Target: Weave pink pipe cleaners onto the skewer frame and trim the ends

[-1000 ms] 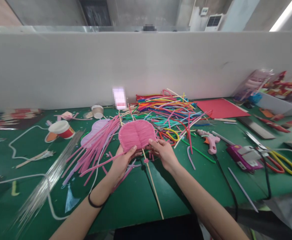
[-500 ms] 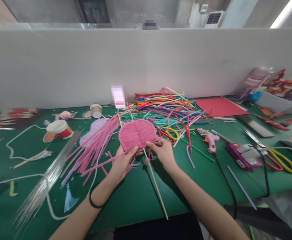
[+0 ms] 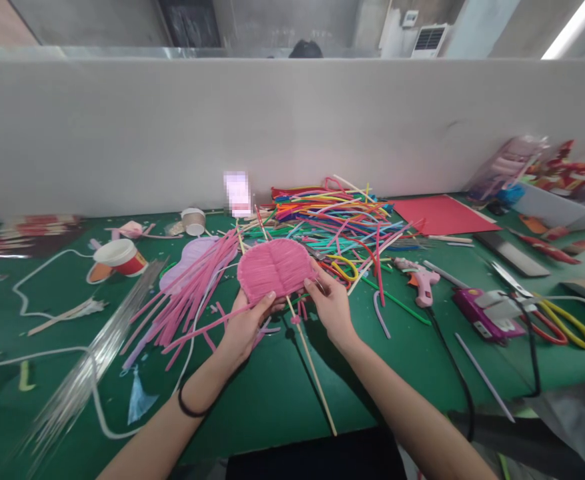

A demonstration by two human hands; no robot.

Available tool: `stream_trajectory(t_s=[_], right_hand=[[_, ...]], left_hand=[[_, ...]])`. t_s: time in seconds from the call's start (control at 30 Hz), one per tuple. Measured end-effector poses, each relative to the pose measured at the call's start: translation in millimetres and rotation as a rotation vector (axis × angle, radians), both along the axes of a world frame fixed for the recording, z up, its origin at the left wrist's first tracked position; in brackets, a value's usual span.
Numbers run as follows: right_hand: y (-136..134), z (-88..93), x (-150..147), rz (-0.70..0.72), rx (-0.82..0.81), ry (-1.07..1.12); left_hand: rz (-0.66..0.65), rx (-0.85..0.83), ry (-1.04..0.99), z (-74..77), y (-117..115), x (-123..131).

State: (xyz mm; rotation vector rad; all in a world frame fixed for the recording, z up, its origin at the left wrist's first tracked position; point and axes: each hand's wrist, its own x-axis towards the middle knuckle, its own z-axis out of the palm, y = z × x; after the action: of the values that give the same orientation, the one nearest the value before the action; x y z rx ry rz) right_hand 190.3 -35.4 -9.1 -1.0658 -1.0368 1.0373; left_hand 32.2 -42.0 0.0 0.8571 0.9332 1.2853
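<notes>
A pink fan (image 3: 275,268) with a rounded, fuzzy face and a centre crease is held up over the table. From its lower edge a thin wooden stick (image 3: 315,373) slants down towards me, with a small pink knot near the top. My left hand (image 3: 246,327) pinches the fan's lower left edge, thumb on the face and fingers behind. My right hand (image 3: 331,303) is closed at the lower right edge, its thumb tip against the rim; some of its fingers are hidden. Beside the left hand lies a bundle of pink pipe cleaners (image 3: 197,293), partly over a lilac fan shape (image 3: 185,263).
A heap of coloured pipe cleaners (image 3: 332,213) lies behind the fan. To the right are a pink glue gun (image 3: 425,283), a purple power strip (image 3: 487,317) and scissors (image 3: 562,320). A paper cup (image 3: 122,257), thin wires (image 3: 97,353) and a white cable (image 3: 97,393) occupy the left.
My right thumb has slid a little to the right along the fan's lower edge. The left hand and the fan have barely moved.
</notes>
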Motion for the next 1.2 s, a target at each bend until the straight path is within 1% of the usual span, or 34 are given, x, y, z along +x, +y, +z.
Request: stream_trajectory(t_s=[0.17,0.23,0.3,0.4,0.47,0.53,0.63,0.73,0.83,0.9,1.03,1.2], right_hand=[[1,-3.0,1,-0.022,0.013,-0.093],[1,-1.2,3,0.024,-0.006,-0.063],[0,2.6,5,0.100,-0.091,0.090],[1,7.5,9,0.173,-0.313,0.362],[2,8.4,12,0.217,-0.465,0.446],[4,8.0,14,0.258,-0.551,0.453],[5,8.0,16,0.265,-0.567,0.439],[5,10.7,19,0.260,-0.610,0.484],[4,13.5,22,0.304,-0.678,0.548],[3,14.2,24,0.345,-0.701,0.552],[3,13.5,23,0.368,-0.697,0.509],[3,12.2,20,0.316,-0.654,0.469]], left_hand=[[0.007,0.005,0.000,0.3,1,-1],[0.014,0.009,-0.001,0.5,1,-2],[0.025,0.019,-0.007,0.7,2,-3],[0.039,0.039,-0.013,0.8,2,-4],[0.040,0.041,-0.015,1.1,2,-3],[0.044,0.035,-0.016,1.5,1,-3],[0.043,0.031,-0.006,1.9,0,-2],[0.027,0.034,0.020,1.2,-1,-2],[0.026,0.040,0.046,-0.2,-1,-2],[0.028,0.048,0.060,-0.9,-2,-2],[0.018,0.069,0.077,-1.1,-2,-3],[0.019,0.074,0.087,-0.7,-2,-3]])
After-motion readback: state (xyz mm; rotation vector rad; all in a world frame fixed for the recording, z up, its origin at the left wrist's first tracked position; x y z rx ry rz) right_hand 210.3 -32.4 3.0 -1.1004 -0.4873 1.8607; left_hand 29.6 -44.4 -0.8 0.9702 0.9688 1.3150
